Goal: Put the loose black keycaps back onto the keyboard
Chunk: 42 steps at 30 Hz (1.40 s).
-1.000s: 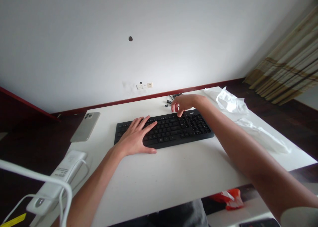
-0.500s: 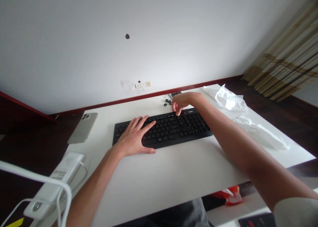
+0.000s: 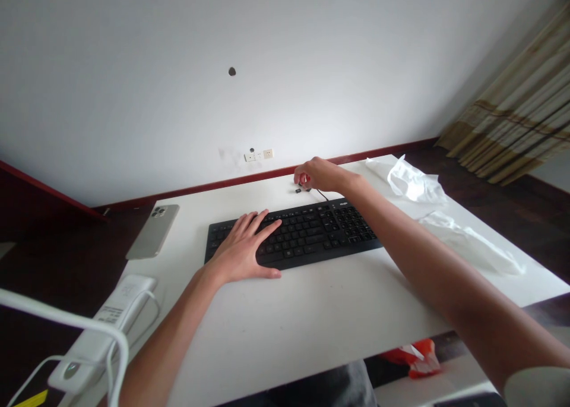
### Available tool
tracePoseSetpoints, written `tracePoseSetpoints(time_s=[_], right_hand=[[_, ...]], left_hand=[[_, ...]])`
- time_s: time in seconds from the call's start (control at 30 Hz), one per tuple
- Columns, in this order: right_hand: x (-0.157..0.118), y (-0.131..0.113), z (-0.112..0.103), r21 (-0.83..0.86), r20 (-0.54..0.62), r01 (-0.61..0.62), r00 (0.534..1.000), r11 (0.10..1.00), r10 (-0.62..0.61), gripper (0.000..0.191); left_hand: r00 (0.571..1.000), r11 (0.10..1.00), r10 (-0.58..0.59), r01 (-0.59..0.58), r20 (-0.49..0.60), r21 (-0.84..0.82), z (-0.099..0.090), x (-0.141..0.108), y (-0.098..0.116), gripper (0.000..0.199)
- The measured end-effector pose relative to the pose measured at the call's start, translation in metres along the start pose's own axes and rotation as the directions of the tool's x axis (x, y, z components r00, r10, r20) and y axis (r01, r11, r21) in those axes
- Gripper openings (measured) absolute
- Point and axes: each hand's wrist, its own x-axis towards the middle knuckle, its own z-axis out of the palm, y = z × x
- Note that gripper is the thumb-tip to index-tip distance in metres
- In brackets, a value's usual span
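A black full-size keyboard (image 3: 307, 234) lies on the white table. My left hand (image 3: 243, 249) rests on its left part, fingers spread and thumb on the front edge. Beyond the keyboard's back edge, my right hand (image 3: 318, 175) reaches down with curled fingers over a few loose black keycaps (image 3: 298, 191). The fingertips are close to the keycaps, and whatever they pinch, if anything, is hidden. Behind the keyboard a thin black cable (image 3: 323, 195) shows beside the hand.
A phone (image 3: 154, 232) lies face down at the table's left. Nearer stands a white power strip (image 3: 107, 330) with white cables. Crumpled white wrapping (image 3: 414, 181) and a second white sheet (image 3: 472, 240) lie on the right. Below the front edge is a red-and-white packet (image 3: 416, 356).
My right hand has moved from the keyboard's upper right keys, back and left to the loose keycaps. My left hand stays spread on the keyboard.
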Motion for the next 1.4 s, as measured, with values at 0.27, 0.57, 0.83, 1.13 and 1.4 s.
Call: tracePoseSetpoints(time_s=[0.27,0.57,0.83,1.13,1.4], right_hand=[[0.009,0.002,0.023,-0.085,-0.038,0.024,0.999,0.996,-0.028,0.032],[0.010,0.003,0.026,-0.125,0.036,0.063,0.998,0.990,-0.059,0.030],[0.007,0.003,0.023,-0.077,0.109,0.020,0.994,0.997,-0.012,0.032],[-0.008,0.006,-0.012,-0.054,0.277,-0.063,0.958,0.997,0.075,0.028],[-0.025,-0.004,-0.036,-0.073,0.465,-0.173,0.865,0.982,0.187,0.020]], left_hand=[[1.000,1.000,0.006,-0.006,0.005,-0.006,-0.001,0.000,0.001,0.114],[1.000,1.000,0.020,-0.020,-0.014,-0.015,-0.001,0.000,0.000,0.114],[1.000,1.000,0.014,-0.014,-0.003,-0.006,-0.001,0.000,0.000,0.114],[1.000,1.000,0.003,-0.003,-0.001,-0.017,-0.001,0.000,0.001,0.115],[1.000,1.000,0.005,-0.005,-0.010,-0.025,-0.001,-0.001,0.001,0.114]])
